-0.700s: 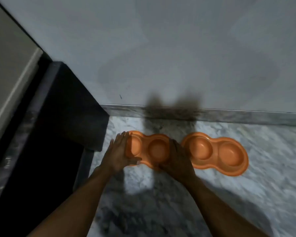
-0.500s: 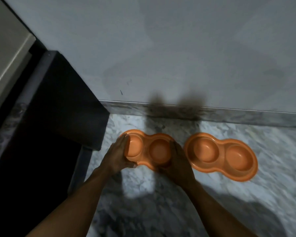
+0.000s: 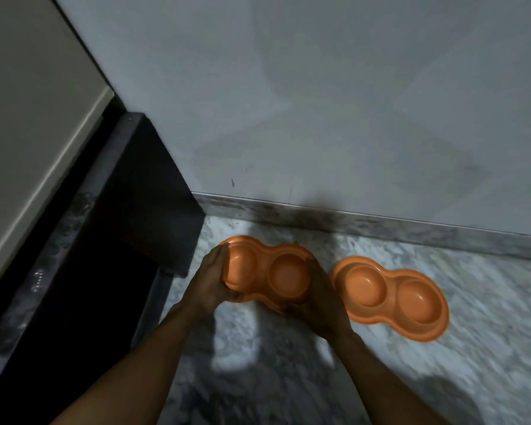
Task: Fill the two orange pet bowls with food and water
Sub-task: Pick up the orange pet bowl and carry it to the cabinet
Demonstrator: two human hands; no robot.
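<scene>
You look down at a grey marble floor (image 3: 472, 357) where it meets a pale wall (image 3: 334, 102), with a dark cabinet (image 3: 129, 240) at your left. Two orange double pet bowls lie side by side near the wall. Your left hand (image 3: 210, 282) curls round the left end of the left bowl (image 3: 288, 276) and your right hand (image 3: 322, 302) wraps its right end, so each grip is closed on that one bowl. It seems tipped slightly towards you, perhaps just off the floor. The right bowl (image 3: 390, 297) lies flat just beside your right hand. All four hollows look empty, so filling has not begun. This seems to be the pick-up step. Next, lift the left bowl level, clear of its neighbour and the cabinet.
</scene>
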